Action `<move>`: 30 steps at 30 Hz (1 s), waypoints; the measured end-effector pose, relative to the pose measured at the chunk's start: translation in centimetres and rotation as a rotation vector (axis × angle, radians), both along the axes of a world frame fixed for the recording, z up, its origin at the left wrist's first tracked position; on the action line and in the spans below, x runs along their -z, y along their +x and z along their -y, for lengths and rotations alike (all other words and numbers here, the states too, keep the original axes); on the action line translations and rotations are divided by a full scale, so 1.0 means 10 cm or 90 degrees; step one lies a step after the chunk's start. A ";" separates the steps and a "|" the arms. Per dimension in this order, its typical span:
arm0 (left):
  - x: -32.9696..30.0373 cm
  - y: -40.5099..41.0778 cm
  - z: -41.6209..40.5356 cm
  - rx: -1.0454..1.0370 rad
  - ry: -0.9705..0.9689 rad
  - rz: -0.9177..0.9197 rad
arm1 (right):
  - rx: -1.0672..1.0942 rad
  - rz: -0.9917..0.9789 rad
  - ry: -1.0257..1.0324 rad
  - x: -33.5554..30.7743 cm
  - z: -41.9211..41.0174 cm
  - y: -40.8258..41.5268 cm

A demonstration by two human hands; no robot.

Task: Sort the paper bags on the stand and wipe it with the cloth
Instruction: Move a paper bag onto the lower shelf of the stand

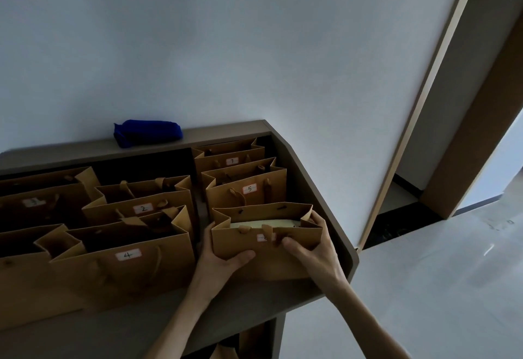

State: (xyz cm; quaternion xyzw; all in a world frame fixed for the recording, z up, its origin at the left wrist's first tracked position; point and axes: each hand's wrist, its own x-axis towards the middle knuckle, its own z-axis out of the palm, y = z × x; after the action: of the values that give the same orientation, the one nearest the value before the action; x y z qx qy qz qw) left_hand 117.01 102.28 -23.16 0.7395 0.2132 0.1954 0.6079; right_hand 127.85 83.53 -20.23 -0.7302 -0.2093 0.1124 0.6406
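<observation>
both hands grasp the nearest paper bag [263,251] at the right end of the stand [325,188]: the left hand [226,254] wraps its left side with the thumb across the front, and the right hand [308,245] holds the right side, fingers over the rim and thumb by the label [264,237], whose number is half hidden. behind it stand bag 5 [249,188] and bag 7 [230,161]; to the left are bags 4 [127,255], 2 [143,208] and 3 [34,203], all upright with handles folded in. the blue cloth [147,133] lies bunched on the back ledge against the wall, untouched, so wiping looks yet to come. to place this bag well, i would read the number first by shifting the right thumb off the label, then keep the grip low and even on both sides so the thin paper does not crumple, lift it straight, and set it square in its row, label forward. something pale lies inside it, so it should stay level.
</observation>
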 end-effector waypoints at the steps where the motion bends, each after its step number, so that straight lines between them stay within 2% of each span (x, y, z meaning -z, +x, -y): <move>1: 0.01 -0.02 0.01 0.005 0.000 0.002 | -0.006 -0.007 -0.007 0.06 0.01 -0.01; 6: -0.09 -0.09 0.15 -0.018 -0.009 0.027 | 0.007 -0.030 -0.030 0.19 0.02 -0.02; 13: -0.21 -0.19 0.38 -0.091 -0.107 0.044 | 0.018 -0.044 -0.009 0.17 0.08 -0.06; 19: -0.34 -0.39 0.55 -0.099 -0.100 0.038 | 0.002 -0.098 0.030 0.10 0.16 -0.19; 23: -0.46 -0.49 0.58 -0.080 -0.086 0.045 | 0.040 -0.124 0.053 0.12 0.21 -0.36; 30: -0.55 -0.70 0.57 0.026 -0.110 0.026 | 0.128 -0.139 0.072 -0.03 0.34 -0.85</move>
State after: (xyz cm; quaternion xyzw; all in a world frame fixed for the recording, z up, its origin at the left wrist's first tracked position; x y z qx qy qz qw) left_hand 109.99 96.59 -17.66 0.6843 0.2017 0.1793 0.6774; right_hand 119.35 80.17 -19.95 -0.6935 -0.0704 0.1145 0.7078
